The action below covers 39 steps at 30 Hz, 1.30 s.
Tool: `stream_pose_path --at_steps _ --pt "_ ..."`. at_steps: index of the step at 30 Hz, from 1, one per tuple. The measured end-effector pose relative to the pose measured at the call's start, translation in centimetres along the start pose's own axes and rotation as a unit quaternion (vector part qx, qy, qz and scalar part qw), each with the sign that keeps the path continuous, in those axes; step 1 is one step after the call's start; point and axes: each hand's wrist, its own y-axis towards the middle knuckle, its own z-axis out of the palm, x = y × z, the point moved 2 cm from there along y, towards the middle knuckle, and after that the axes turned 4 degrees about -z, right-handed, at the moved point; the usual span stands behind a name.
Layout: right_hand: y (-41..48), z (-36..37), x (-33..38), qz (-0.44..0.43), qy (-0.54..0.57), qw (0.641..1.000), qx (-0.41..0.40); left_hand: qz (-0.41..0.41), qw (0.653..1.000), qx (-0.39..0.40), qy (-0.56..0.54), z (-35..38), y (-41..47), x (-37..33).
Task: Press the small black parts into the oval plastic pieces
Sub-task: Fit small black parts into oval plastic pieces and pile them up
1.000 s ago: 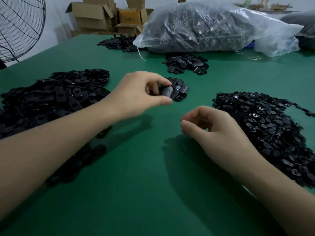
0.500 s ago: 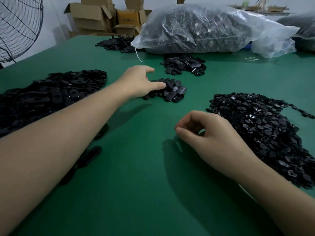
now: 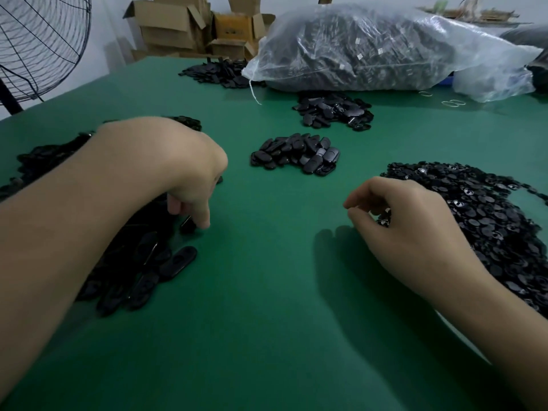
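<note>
— What stood around?
— A green table (image 3: 267, 336), a fan (image 3: 38, 46), cardboard boxes (image 3: 169, 25) and a clear bag (image 3: 370, 46) at the back.
— The hands?
— They were apart. The left hand (image 3: 178, 173) curled over the oval plastic pieces (image 3: 142, 262), the right hand (image 3: 415, 229) beside the small black parts (image 3: 489, 209). Whether either gripped anything, I couldn't tell.

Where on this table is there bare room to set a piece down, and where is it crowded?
Bare table lies between the left hand and right hand, to the near edge. A narrower strip separates the middle pile from the right heap. Crowded: left heap, and by the bag.
</note>
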Motion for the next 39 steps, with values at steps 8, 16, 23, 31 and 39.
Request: stream_pose_path --at_steps 8,16,23,31,39 --pt "0.1 -0.9 -0.7 0.042 -0.123 0.991 0.009 0.054 0.998 -0.009 0.007 0.6 -0.3 -0.6" --pt "-0.1 -1.1 0.1 0.048 -0.18 0.979 0.082 0.135 0.987 -0.086 -0.025 0.5 -0.5 -1.9" --pt "0.0 -1.2 0.0 0.029 -0.157 0.985 0.073 0.269 0.877 -0.011 -0.399 0.9 0.1 -3.1" --pt "-0.3 -0.5 0.8 -0.04 -0.078 0.995 0.046 0.249 0.662 0.036 -0.706 5.1 -2.0 -6.7" --pt "-0.7 -0.3 1.8 -0.013 0.15 0.989 0.0 0.242 0.62 -0.075 -0.743 7.4 -3.1 -7.6"
